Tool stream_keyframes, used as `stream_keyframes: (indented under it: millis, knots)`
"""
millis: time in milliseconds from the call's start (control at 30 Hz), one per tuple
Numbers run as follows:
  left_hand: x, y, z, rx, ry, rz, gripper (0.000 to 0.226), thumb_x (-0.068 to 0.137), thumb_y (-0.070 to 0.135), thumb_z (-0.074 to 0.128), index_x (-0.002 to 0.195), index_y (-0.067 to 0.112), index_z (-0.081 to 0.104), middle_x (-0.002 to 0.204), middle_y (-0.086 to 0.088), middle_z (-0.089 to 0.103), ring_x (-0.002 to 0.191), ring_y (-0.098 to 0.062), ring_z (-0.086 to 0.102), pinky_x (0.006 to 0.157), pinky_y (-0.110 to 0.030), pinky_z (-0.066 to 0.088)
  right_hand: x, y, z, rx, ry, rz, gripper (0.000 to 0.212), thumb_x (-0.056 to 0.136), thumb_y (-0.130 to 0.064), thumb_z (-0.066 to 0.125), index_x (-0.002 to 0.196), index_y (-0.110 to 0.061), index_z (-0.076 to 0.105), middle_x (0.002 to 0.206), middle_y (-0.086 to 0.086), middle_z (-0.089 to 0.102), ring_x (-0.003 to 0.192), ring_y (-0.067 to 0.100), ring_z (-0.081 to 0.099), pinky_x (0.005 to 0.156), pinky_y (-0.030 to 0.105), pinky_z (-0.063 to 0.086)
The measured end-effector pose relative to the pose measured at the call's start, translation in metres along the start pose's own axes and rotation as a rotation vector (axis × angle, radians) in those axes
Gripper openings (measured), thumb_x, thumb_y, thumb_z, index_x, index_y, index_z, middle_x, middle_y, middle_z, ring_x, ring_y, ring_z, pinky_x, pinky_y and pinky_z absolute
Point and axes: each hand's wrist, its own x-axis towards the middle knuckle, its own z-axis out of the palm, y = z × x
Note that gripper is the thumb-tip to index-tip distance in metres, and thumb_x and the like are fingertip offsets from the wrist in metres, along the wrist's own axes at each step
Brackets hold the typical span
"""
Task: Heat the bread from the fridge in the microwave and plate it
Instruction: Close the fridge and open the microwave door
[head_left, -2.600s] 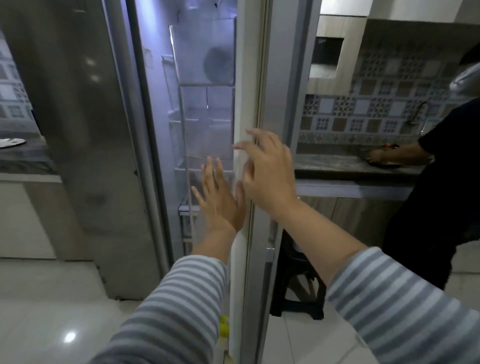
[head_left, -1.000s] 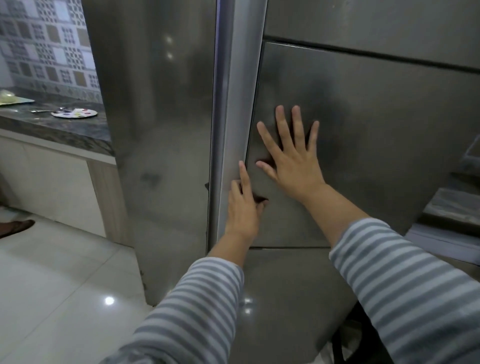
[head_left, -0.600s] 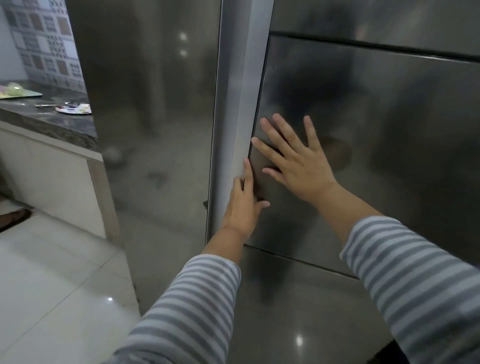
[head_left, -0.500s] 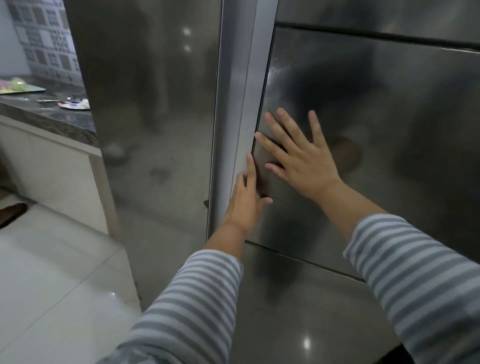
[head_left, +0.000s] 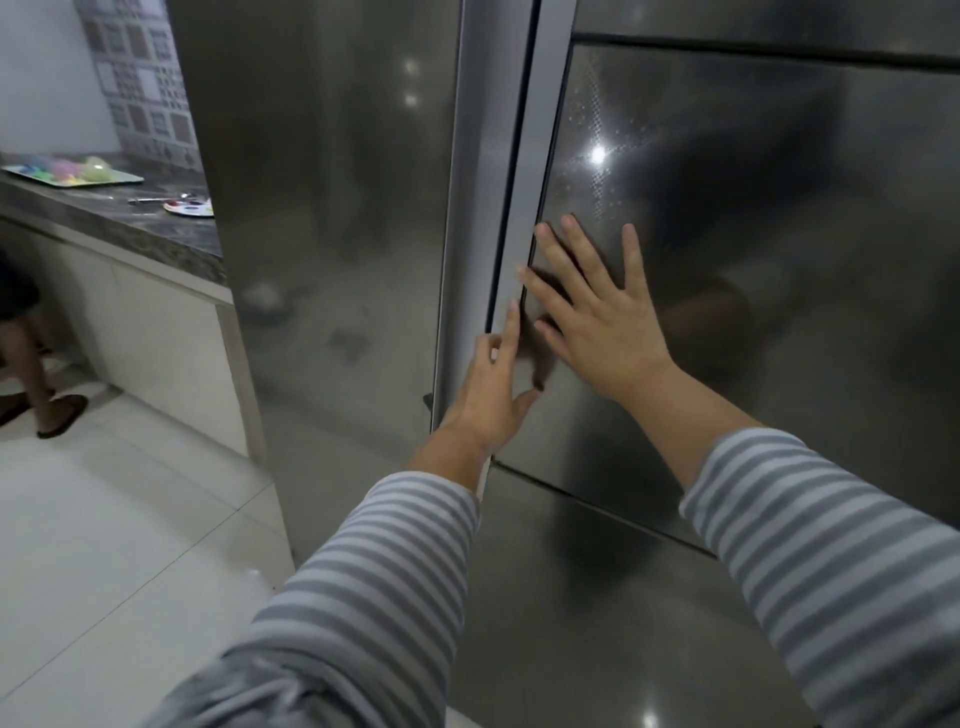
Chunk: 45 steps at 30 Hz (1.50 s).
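1. Right hand (head_left: 602, 317): fingers spread and straight, palm flat on the steel fridge door (head_left: 753, 249), centre of frame.
2. Left hand (head_left: 493, 389): fingers straight, holding nothing, resting at the door's left edge, just beside the right hand.
3. Bread: not visible; no fridge interior shows.
4. Counter (head_left: 119, 228), upper left: tray (head_left: 72, 174) and small plate (head_left: 189, 208).

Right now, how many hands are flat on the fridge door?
2. The right hand lies spread on the steel fridge door panel; the left hand sits lower, fingers at the door's left edge by the seam. No hidden hand shows.
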Motion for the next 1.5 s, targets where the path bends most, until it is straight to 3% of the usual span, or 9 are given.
stream_keyframes:
  millis: [67,167,300,467,633,800,1133,1300,1500]
  knots:
    - [-0.014,-0.017,-0.014,0.094,-0.02,-0.038,0.095,0.086,0.015,0.066,0.153,0.025,-0.001,0.136,-0.01,0.028,0.115,-0.026,0.046,0.098,-0.036,0.043,-0.002,-0.023,-0.003,0.142,-0.001,-0.015,0.051,0.092,-0.033,0.047,0.141,-0.018,0.043,0.156,0.012,0.025,0.147,0.028,0.016,0.114,0.06,0.005]
    - [-0.039,-0.058,-0.054,0.177,-0.061,-0.162,0.063,0.084,0.01,0.062,0.143,0.012,0.04,0.133,-0.017,0.042,0.122,-0.032,0.045,0.106,-0.035,0.036,0.002,-0.072,-0.005,0.468,-0.007,-0.027,0.038,0.082,-0.018,0.056,0.119,-0.014,0.064,0.144,0.014,0.047,0.137,0.029,0.04,0.111,0.054,0.028]
    - [-0.074,-0.099,-0.126,0.278,-0.106,-0.383,0.04,0.089,0.013,0.055,0.129,0.013,0.058,0.128,-0.012,0.058,0.12,-0.028,0.053,0.104,-0.031,0.04,0.029,-0.146,-0.016,0.9,-0.161,0.027,0.029,0.08,-0.011,0.054,0.102,-0.012,0.072,0.121,0.013,0.065,0.116,0.033,0.058,0.094,0.045,0.048]
    - [-0.115,-0.142,-0.189,0.279,-0.095,-0.595,0.037,0.092,0.011,0.047,0.126,0.017,0.06,0.131,-0.011,0.059,0.12,-0.027,0.054,0.103,-0.03,0.041,0.069,-0.236,-0.033,1.197,-0.596,0.047,0.031,0.09,-0.015,0.049,0.113,-0.021,0.068,0.118,0.005,0.067,0.111,0.027,0.06,0.09,0.031,0.046]
    - [-0.153,-0.211,-0.233,0.275,-0.158,-0.708,0.036,0.092,0.013,0.049,0.125,0.016,0.061,0.127,-0.011,0.06,0.12,-0.024,0.053,0.101,-0.026,0.039,0.111,-0.325,-0.036,1.341,-0.734,-0.008,0.033,0.091,-0.012,0.046,0.113,-0.017,0.069,0.114,0.009,0.068,0.099,0.025,0.063,0.076,0.022,0.04]
    - [-0.146,-0.294,-0.289,0.252,-0.184,-0.765,0.035,0.093,0.014,0.049,0.126,0.014,0.06,0.122,-0.008,0.063,0.117,-0.023,0.055,0.101,-0.029,0.041,0.179,-0.405,-0.023,1.394,-0.78,0.012,0.031,0.092,-0.011,0.046,0.112,-0.015,0.069,0.114,0.008,0.068,0.098,0.021,0.061,0.078,0.02,0.039]
    - [-0.088,-0.44,-0.386,0.245,-0.211,-0.792,0.036,0.094,0.015,0.048,0.129,0.014,0.057,0.125,-0.008,0.06,0.12,-0.022,0.053,0.099,-0.028,0.039,0.322,-0.518,0.026,1.424,-0.819,0.121,0.026,0.09,-0.012,0.05,0.105,-0.018,0.071,0.085,0.0,0.059,0.081,0.015,0.055,0.073,0.019,0.037]
    - [-0.04,-0.516,-0.41,0.195,-0.239,-0.782,0.036,0.095,0.017,0.049,0.13,0.015,0.056,0.125,-0.006,0.061,0.119,-0.021,0.053,0.096,-0.025,0.039,0.386,-0.561,0.076,1.418,-0.831,0.148,0.027,0.089,-0.013,0.051,0.104,-0.02,0.072,0.089,-0.002,0.061,0.091,0.016,0.06,0.081,0.023,0.044]
    - [0.057,-0.608,-0.441,0.235,-0.235,-0.753,0.035,0.095,0.018,0.049,0.129,0.017,0.057,0.124,-0.003,0.063,0.118,-0.02,0.054,0.093,-0.022,0.038,0.483,-0.599,0.156,1.416,-0.819,0.241,0.024,0.091,-0.014,0.051,0.103,-0.02,0.071,0.075,-0.007,0.056,0.079,0.015,0.053,0.071,0.021,0.037]
